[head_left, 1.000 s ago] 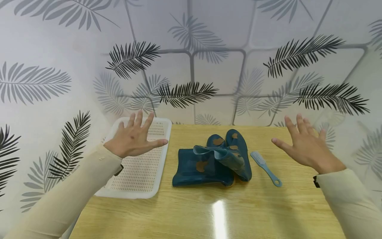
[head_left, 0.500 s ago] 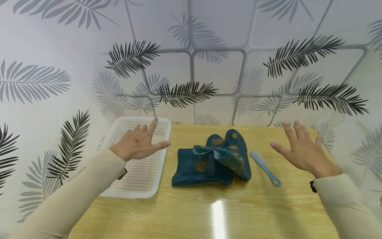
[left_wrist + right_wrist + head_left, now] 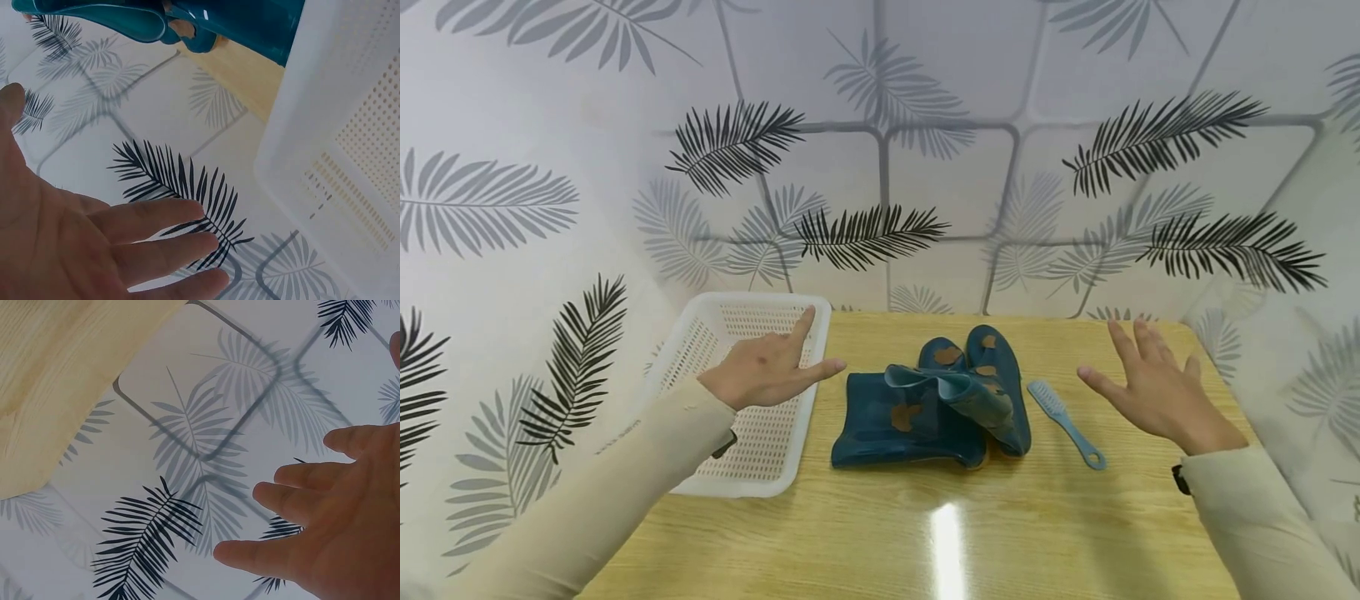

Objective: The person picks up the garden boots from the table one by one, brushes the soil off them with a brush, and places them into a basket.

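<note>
With left hand [image 3: 767, 371] above the basket [image 3: 809, 408] and right hand [image 3: 1168, 396] right of the brush [image 3: 1070, 425], both spread and empty, any grip on the boots [image 3: 943, 425] lying between should be full, since their shafts [image 3: 872, 437] probably flex.

The site is resembling a home interior; the exact room is not showing. Leaf-print covering [image 3: 951, 187] is lining the background, a wood-grain table [image 3: 820, 542] is reflecting bright light, and household articles are lying on it: white basket [image 3: 806, 412], blue boots [image 3: 936, 425], brush [image 3: 1067, 423].
</note>
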Tool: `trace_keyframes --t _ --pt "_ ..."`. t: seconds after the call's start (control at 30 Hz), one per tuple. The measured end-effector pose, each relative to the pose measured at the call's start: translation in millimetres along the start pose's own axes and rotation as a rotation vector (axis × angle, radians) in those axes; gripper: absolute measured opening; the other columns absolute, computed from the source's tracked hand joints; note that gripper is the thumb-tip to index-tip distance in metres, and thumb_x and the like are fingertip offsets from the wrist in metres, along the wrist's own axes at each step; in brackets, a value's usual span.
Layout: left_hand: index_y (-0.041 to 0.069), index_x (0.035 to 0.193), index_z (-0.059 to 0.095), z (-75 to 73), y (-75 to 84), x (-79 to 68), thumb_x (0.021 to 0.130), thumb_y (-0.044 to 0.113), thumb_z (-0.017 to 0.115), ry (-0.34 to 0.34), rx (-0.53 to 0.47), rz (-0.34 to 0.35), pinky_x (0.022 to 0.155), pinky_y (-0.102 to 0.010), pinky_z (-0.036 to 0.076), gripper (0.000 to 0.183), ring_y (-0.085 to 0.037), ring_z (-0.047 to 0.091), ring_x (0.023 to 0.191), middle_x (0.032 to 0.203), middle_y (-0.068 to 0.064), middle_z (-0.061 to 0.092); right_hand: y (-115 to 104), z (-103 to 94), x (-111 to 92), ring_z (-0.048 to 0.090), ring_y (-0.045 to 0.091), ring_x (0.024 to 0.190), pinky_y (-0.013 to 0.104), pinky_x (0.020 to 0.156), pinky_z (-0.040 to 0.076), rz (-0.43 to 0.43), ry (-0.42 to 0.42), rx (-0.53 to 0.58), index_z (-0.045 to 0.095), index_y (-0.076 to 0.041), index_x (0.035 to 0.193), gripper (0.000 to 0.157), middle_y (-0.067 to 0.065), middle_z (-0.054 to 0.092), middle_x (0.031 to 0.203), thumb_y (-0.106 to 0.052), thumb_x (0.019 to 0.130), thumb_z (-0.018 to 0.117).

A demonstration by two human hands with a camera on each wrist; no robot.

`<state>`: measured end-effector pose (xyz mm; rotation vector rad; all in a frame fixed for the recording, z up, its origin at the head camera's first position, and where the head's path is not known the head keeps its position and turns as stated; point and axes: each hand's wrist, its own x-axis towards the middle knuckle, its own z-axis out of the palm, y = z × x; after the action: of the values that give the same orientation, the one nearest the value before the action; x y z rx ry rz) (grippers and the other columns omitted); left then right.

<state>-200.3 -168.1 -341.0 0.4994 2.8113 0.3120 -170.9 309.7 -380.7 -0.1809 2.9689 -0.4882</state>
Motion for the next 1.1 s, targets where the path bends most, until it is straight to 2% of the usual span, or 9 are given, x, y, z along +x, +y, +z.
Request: trace_keyframes --t 0.13,0.23,0.37,0.47,0.57,0.63,0.73,0.97,1.1 --pt "0.009 0.161 0.000 3.9 5.2 2.6 0.092 0.079 0.031 -0.020 -0.042 -0.005 0.061 -0.038 0.051 0.103 -0.027 0.069 0.080 0.096 -0.018 0.071 1.3 3.3 -0.1 -0.001 0.061 0.141 0.082 0.097 -0.006 -0.003 -0.003 0.007 -0.005 -0.006 0.159 0.094 0.036 -0.009 0.158 -0.065 0.100 0.038" --pt "0.011 0.161 -0.002 6.5 8.3 4.0 0.092 0.079 0.032 -0.036 -0.074 -0.016 0.047 -0.033 0.041 0.103 -0.022 0.059 0.058 0.069 -0.011 0.062 1.9 5.6 -0.1 0.000 0.062 0.140 0.083 0.097 -0.006 -0.003 -0.006 0.015 -0.004 -0.005 0.159 0.094 0.036 -0.009 0.158 -0.065 0.100 0.038" --pt "0.011 0.161 -0.002 9.8 11.7 5.9 0.092 0.079 0.032 -0.037 -0.112 -0.017 0.045 -0.032 0.040 0.102 -0.020 0.056 0.055 0.064 -0.007 0.057 3.5 9.4 0.1 0.001 0.062 0.140 0.082 0.097 -0.007 -0.001 -0.012 0.030 -0.003 -0.004 0.159 0.094 0.037 -0.008 0.158 -0.065 0.100 0.038" --pt "0.011 0.161 -0.001 11.5 13.4 7.3 0.092 0.079 0.032 -0.035 -0.144 -0.018 0.052 -0.035 0.046 0.102 -0.021 0.060 0.060 0.070 -0.009 0.061 5.8 12.6 1.0 0.001 0.062 0.140 0.082 0.097 -0.007 0.002 -0.018 0.036 -0.002 -0.004 0.159 0.094 0.037 -0.007 0.158 -0.066 0.100 0.037" --pt "0.011 0.161 0.000 13.8 14.2 9.0 0.092 0.079 0.031 -0.032 -0.200 -0.010 0.068 -0.042 0.053 0.102 -0.025 0.067 0.075 0.097 -0.017 0.069 8.4 15.7 2.0 0.001 0.062 0.140 0.082 0.098 -0.006 0.007 -0.020 0.036 -0.001 -0.003 0.159 0.094 0.037 -0.006 0.158 -0.066 0.100 0.037" --pt "0.011 0.161 0.001 15.7 15.2 9.8 0.092 0.080 0.031 -0.033 -0.249 -0.005 0.083 -0.048 0.053 0.102 -0.030 0.069 0.091 0.119 -0.021 0.066 10.0 17.4 2.5 0.002 0.061 0.140 0.082 0.098 -0.005 0.009 -0.020 0.037 0.001 -0.002 0.159 0.094 0.038 -0.005 0.157 -0.066 0.100 0.037" --pt "0.011 0.161 0.002 18.4 17.1 10.7 0.090 0.082 0.031 -0.039 -0.323 -0.007 0.097 -0.055 0.046 0.104 -0.036 0.063 0.114 0.140 -0.023 0.054 11.1 19.7 3.5 0.003 0.062 0.140 0.082 0.097 -0.004 0.008 -0.025 0.036 0.005 0.001 0.158 0.095 0.039 -0.003 0.157 -0.065 0.100 0.038" --pt "0.011 0.161 0.007 19.5 23.5 13.2 0.091 0.081 0.030 -0.052 -0.443 -0.024 0.107 -0.062 0.033 0.102 -0.043 0.041 0.136 0.154 -0.023 0.038 14.9 25.5 6.9 0.007 0.062 0.139 0.083 0.097 -0.001 0.010 -0.031 0.030 0.010 0.003 0.158 0.095 0.040 0.002 0.156 -0.066 0.099 0.039" --pt "0.010 0.161 0.009 24.1 26.8 13.7 0.093 0.079 0.030 -0.073 -0.514 -0.016 0.108 -0.060 0.034 0.098 -0.039 0.047 0.133 0.145 -0.021 0.050 17.2 30.8 8.4 0.011 0.062 0.138 0.083 0.097 0.002 0.009 -0.022 0.023 0.015 0.005 0.157 0.093 0.041 0.006 0.155 -0.065 0.100 0.039"
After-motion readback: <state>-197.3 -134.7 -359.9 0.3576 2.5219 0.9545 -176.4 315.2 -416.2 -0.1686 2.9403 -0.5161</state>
